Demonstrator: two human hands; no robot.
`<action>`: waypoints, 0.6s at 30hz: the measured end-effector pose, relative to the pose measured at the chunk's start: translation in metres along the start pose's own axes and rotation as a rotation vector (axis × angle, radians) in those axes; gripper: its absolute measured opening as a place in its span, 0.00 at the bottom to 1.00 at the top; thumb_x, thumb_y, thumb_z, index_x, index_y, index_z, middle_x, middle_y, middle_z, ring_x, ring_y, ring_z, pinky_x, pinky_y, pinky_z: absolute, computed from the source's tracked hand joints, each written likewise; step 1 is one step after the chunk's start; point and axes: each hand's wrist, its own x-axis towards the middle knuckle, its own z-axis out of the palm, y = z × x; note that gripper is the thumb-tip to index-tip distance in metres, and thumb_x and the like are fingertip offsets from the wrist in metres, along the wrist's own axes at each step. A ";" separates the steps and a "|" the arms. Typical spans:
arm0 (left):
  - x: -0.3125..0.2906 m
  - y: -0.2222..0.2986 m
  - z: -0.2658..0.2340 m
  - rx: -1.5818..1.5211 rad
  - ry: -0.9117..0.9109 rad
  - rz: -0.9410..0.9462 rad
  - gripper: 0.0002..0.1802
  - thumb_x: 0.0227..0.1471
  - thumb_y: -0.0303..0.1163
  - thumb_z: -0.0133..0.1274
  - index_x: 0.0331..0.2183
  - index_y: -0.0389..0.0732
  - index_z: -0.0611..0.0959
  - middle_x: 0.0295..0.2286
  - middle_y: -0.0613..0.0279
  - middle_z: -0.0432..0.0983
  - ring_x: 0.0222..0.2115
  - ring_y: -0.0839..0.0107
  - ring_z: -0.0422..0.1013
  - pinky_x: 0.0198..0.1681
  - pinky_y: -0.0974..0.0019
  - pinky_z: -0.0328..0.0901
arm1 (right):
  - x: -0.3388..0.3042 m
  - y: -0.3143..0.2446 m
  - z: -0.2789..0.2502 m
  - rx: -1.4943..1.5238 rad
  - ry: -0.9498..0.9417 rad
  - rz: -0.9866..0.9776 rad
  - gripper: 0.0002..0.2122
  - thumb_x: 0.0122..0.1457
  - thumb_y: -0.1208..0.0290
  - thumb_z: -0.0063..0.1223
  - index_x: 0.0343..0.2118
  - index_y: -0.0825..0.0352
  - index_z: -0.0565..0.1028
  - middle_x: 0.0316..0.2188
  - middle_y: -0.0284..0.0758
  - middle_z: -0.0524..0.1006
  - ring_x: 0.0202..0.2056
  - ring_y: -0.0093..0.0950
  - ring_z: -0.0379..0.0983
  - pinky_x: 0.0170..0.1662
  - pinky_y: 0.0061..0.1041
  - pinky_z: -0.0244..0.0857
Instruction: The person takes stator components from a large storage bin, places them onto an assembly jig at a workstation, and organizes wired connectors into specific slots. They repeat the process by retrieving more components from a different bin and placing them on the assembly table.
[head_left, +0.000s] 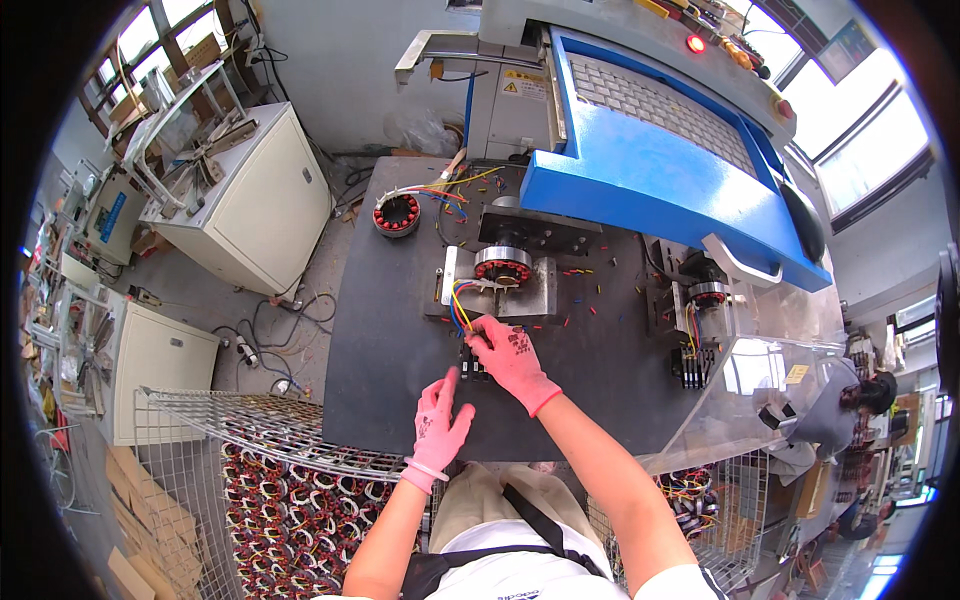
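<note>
Both hands wear pink gloves. My right hand (513, 364) pinches the coloured wires (459, 306) of a motor stator at the front of its fixture. That stator (503, 266), with red windings and a metal ring, sits in a metal fixture (541, 291). Black clip terminals (466, 366) show just below my right fingertips, partly covered by the hand. Lower and to the left, my left hand (438, 430) holds nothing; its fingers are apart, with the index pointing toward the terminals. A second stator (397, 214) lies at the table's far left, its wires trailing right.
A blue-framed machine (650, 165) with a handle overhangs the dark table (385, 330). Another fixture with a stator (708, 293) stands on the right, behind a clear panel (735, 395). Small coloured sleeves litter the table. Wire baskets (180, 440) of stators stand below. A person (840, 405) is far right.
</note>
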 end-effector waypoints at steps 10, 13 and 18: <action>0.000 -0.017 0.016 -0.279 0.143 -0.123 0.33 0.54 0.29 0.52 0.60 0.44 0.62 0.44 0.60 0.68 0.33 0.75 0.66 0.36 0.71 0.65 | -0.124 -0.107 -0.179 0.130 0.009 0.080 0.12 0.55 0.70 0.55 0.43 0.63 0.77 0.34 0.38 0.79 0.35 0.32 0.77 0.40 0.27 0.70; -0.004 -0.013 0.025 -0.622 0.321 -0.336 0.23 0.59 0.29 0.47 0.56 0.40 0.67 0.43 0.61 0.68 0.39 0.74 0.67 0.41 0.73 0.64 | -0.205 -0.014 -0.301 -0.042 0.712 -0.032 0.11 0.56 0.76 0.54 0.43 0.66 0.77 0.40 0.36 0.79 0.40 0.26 0.76 0.44 0.24 0.70; -0.059 0.023 0.079 -0.508 0.595 -0.311 0.22 0.60 0.27 0.45 0.55 0.37 0.67 0.43 0.59 0.68 0.43 0.73 0.67 0.47 0.70 0.63 | -0.383 0.260 -0.471 -0.217 1.185 0.313 0.24 0.65 0.57 0.43 0.57 0.70 0.63 0.54 0.38 0.70 0.55 0.26 0.64 0.60 0.28 0.54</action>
